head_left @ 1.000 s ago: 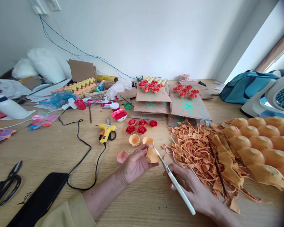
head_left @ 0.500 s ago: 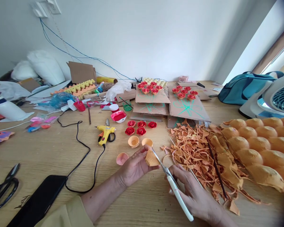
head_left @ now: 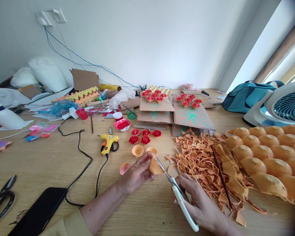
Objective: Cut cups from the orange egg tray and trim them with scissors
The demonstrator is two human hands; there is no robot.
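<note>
An orange egg carton cup (head_left: 155,166) is pinched in the fingers of my left hand (head_left: 135,175). My right hand (head_left: 199,203) is closed around the white handles of a pair of scissors (head_left: 184,206). Its blades lie against the right edge of the cup. Just beyond my left hand sit a stack of trimmed orange cups (head_left: 137,150) and another cup (head_left: 151,151), partly behind my fingers. A pinkish cup (head_left: 125,168) rests left of that hand. Several red paper roses (head_left: 145,140) stand in two rows farther back.
Orange carton scraps (head_left: 194,160) heap to the right, beside a large orange egg tray (head_left: 270,154). A yellow glue gun (head_left: 109,143) with a black cord, a bowl of red paint (head_left: 122,125), a black phone (head_left: 39,211) and black scissors (head_left: 2,200) lie leftward. Cardboard (head_left: 191,114) bears finished roses.
The camera view has shifted slightly. My left hand still holds the cup, turned a little, and the scissors in my right hand stay at its edge.
</note>
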